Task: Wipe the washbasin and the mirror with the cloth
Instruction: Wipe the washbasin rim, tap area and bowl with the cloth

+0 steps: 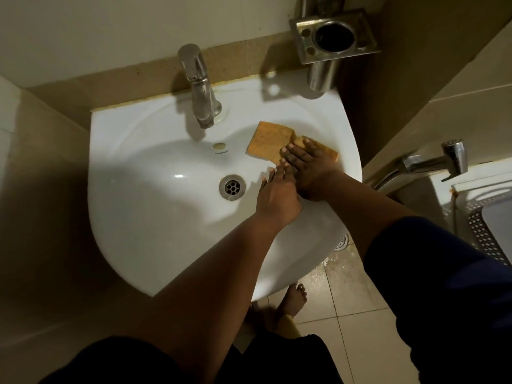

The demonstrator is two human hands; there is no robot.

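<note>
A white washbasin (155, 206) fills the middle of the view, with a metal drain (232, 187) at its bottom. An orange cloth (270, 141) lies flat on the basin's right inner slope, below the tap. My right hand (310, 167) presses flat on the cloth's near right part, fingers straight. My left hand (277, 195) lies just left of it on the bare basin, fingers stretched toward the cloth's near edge and partly under the right hand. No mirror is in view.
A chrome tap (199, 87) stands at the basin's back. A steel tumbler holder (333, 37) hangs on the wall at the back right. A spray nozzle (432, 162) and a toilet edge (482, 217) are on the right. Tiled floor and my bare foot (293, 300) show below.
</note>
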